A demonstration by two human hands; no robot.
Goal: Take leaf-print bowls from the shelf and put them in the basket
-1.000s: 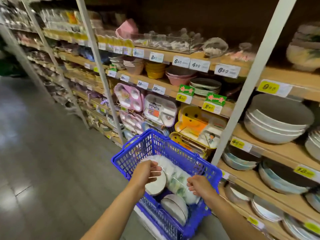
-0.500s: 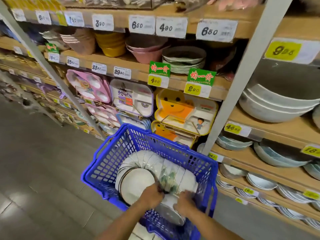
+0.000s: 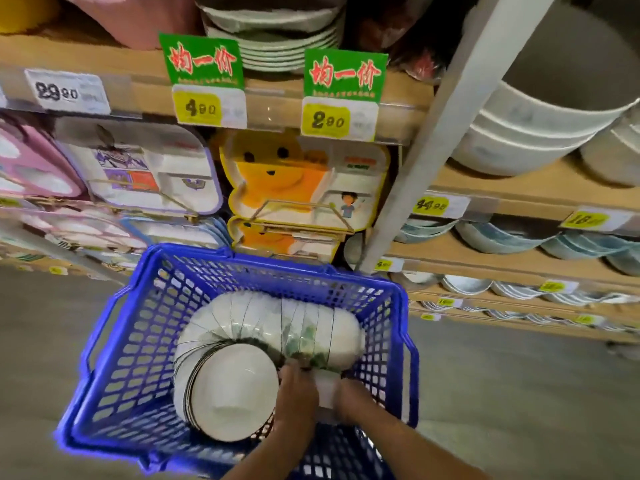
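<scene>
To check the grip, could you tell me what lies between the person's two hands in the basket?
In the head view, a white bowl is held between the left hand and right hand, inside the blue basket.

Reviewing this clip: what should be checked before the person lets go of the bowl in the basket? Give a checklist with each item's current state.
1. White bowl inside the basket walls: ok, it sits low between both hands.
2. Left hand and right hand holding it: ok, one on each side.
3. Bowl resting on something before release: cannot tell, the hands hide its underside.
4. Leaf print on this bowl: cannot tell; green print shows only on the row of bowls beside it.
5. Row settled: cannot tell; it lies on its side in a curve.
6. Free floor space: ok, bare mesh at the left.
</scene>
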